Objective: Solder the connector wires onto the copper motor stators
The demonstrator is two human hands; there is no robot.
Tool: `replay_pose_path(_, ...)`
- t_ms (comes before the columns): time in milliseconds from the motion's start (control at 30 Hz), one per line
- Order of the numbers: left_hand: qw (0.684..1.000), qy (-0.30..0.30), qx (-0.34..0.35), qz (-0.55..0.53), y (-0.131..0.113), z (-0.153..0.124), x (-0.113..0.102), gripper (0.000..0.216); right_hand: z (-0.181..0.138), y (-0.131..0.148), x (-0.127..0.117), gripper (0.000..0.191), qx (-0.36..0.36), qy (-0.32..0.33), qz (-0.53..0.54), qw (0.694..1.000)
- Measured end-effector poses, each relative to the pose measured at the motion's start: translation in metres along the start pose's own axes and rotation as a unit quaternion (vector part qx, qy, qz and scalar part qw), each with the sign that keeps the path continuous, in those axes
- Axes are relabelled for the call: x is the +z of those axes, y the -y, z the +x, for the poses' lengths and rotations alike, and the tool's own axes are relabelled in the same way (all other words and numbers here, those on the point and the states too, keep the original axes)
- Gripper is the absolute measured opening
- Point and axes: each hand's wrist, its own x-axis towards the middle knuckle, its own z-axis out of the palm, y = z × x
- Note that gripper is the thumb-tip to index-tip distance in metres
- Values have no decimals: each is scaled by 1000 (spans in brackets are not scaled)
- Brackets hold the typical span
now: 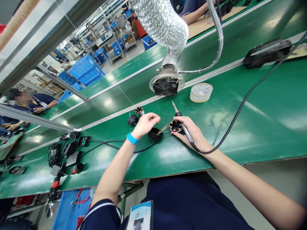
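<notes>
My right hand (193, 132) grips a soldering iron (181, 123), tip pointing up and away, and its fingers also rest on a round stator (175, 126) with copper windings. Coloured wires (163, 128) run from the stator toward my left hand (145, 124), which is pinched closed above a black round housing (155, 134); what it pinches is too small to make out. The iron's black cable (242, 103) runs off to the right. My left wrist wears a blue band (131, 138).
A fume extractor fan (166, 86) on a silver duct (163, 25) stands behind the work. Beside it sits a white tub (200, 92). Two more motor parts (135, 115) lie left. Black cables and adapters (69, 150) clutter the left. Other people's arms show far left and top.
</notes>
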Motion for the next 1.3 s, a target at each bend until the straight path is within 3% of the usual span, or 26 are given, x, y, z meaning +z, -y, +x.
replay_pose_path(100,978,177,-108,-13,-6,23,-3,51,0,0,-2,56,0,-9,-5,1000)
replay_pose_path(200,952,245,-173,-53,-10,29,-5,58,0,1,-5,55,1,-21,-14,1000)
replay_pose_path(367,967,202,-155,-30,-10,19,-2,50,1,2,-8,56,-11,-18,-12,1000)
replay_pose_path(500,964,210,-149,-65,-7,16,7,37,1,1,-8,57,-19,-13,-8,1000)
replay_pose_path(633,978,71,-138,-141,-1,14,11,38,2,0,-9,56,-15,-8,-9,1000)
replay_pose_path(700,981,37,-116,-153,2,10,11,38,2,0,-9,56,-12,-2,-8,1000)
replay_pose_path(867,971,77,-152,-167,5,8,9,34,4,5,-10,51,-18,45,-17,999)
replay_pose_path(967,974,82,-183,-110,1,14,14,33,4,8,-11,49,-31,67,-32,997)
replay_pose_path(1100,979,109,-175,-10,-7,20,18,42,3,10,-12,48,-29,73,-43,996)
replay_pose_path(1300,978,135,-155,-41,1,17,10,29,3,13,-9,45,-28,87,-29,995)
